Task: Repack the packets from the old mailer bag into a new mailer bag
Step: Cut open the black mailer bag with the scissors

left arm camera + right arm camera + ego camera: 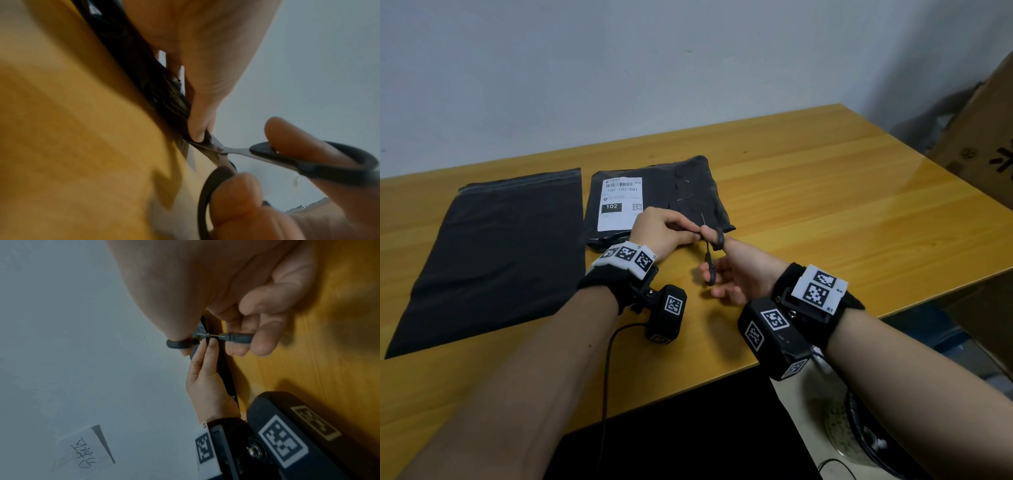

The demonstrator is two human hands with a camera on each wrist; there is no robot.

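Note:
The old mailer bag (681, 192), black and bulging with a white shipping label, lies mid-table. My left hand (697, 234) pinches its near right edge and lifts it slightly; the left wrist view shows that fingertip (197, 129) on the black film (144, 73). My right hand (722, 270) holds black-handled scissors (710, 255), thumb in one loop and fingers in the other. The blades (213, 146) stand apart at the pinched edge. The new mailer bag (500, 253) lies flat and black to the left. The packets are hidden inside the old bag.
The yellow wooden table (842, 185) stands against a pale wall. A cardboard box (976, 137) leans at the far right. A black cable (607, 359) hangs from my left wrist over the table's front edge. A handwritten paper note (88, 449) sticks on the wall.

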